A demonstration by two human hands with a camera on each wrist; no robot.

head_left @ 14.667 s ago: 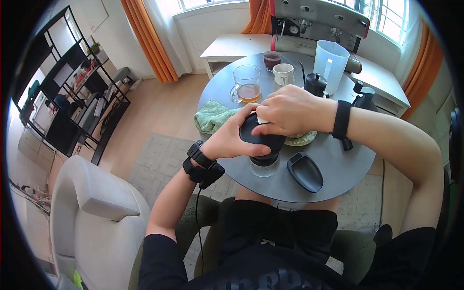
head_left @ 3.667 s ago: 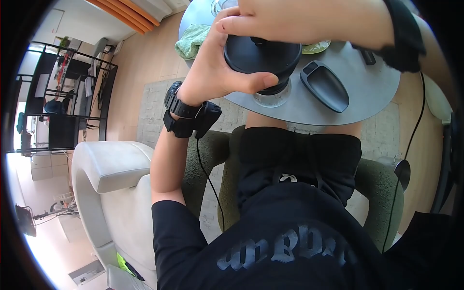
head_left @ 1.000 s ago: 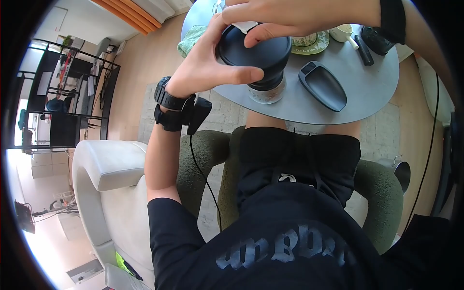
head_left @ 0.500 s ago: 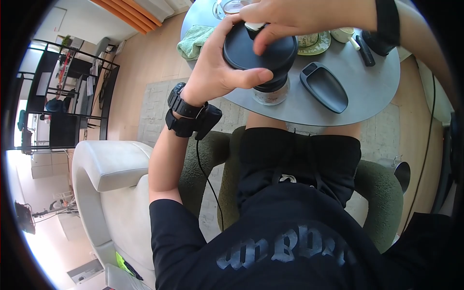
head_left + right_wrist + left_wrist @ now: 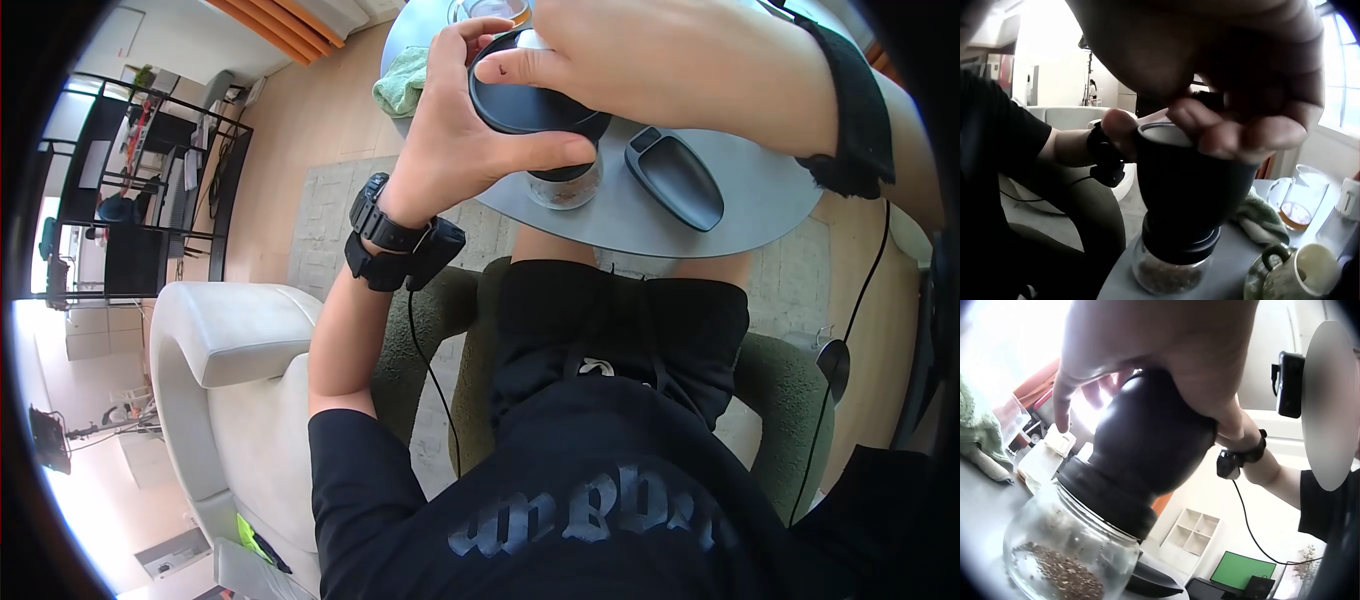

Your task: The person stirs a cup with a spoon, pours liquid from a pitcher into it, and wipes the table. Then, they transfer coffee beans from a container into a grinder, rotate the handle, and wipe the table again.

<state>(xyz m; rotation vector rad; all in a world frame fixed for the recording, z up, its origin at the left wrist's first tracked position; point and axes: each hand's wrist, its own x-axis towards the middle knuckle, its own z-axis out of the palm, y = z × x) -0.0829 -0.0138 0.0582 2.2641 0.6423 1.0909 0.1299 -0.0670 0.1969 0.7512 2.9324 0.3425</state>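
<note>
A black hand coffee grinder with a glass jar below stands tilted near the table's front edge. Brown coffee grounds lie in the jar, heaped to one side. My left hand grips the grinder's wide black body, thumb along the near side and fingers round the far side. Over the top, my right hand pinches the crank's pale knob with curled fingers. The crank arm is mostly hidden under this hand. In the right wrist view, the fingertips are right at the grinder's rim.
A black oval dish lies right of the grinder on the round grey table. A green cloth sits at the left. Beyond are a glass mug of amber liquid and a patterned cup on a saucer.
Since half a second ago, my right hand has swung round the grinder's top, its wrist now lower and nearer, covering the saucer and cup. My left hand keeps its grip. Earlier the head looked farther forward.
</note>
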